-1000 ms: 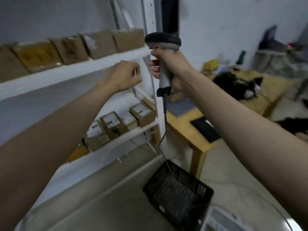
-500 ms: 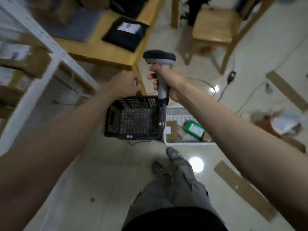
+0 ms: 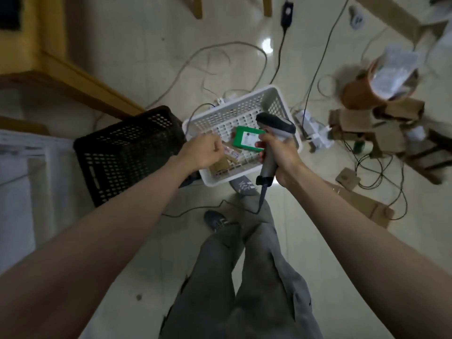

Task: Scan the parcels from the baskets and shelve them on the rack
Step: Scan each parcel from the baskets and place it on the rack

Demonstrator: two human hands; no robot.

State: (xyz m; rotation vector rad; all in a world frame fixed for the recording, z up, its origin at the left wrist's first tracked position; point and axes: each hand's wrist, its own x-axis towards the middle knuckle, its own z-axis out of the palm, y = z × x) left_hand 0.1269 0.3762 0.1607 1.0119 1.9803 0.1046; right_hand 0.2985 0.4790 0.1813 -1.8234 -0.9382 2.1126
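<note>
White plastic mesh forms the basket [image 3: 247,111] on the floor, where a green parcel [image 3: 247,140] and brown cardboard parcels [image 3: 223,165] are seen lying flat. The left hand [image 3: 201,152], fingers loosely curled and seemingly holding nothing, is poised directly above the brown parcels, nearer to them. A grey barcode scanner [image 3: 270,145] is gripped by the right hand [image 3: 280,155], just right of the green parcel. A black basket [image 3: 127,148] is seen alongside.

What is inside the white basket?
The white basket holds a green parcel and brown parcels. The left hand and the scanner cover part of its contents.
</note>
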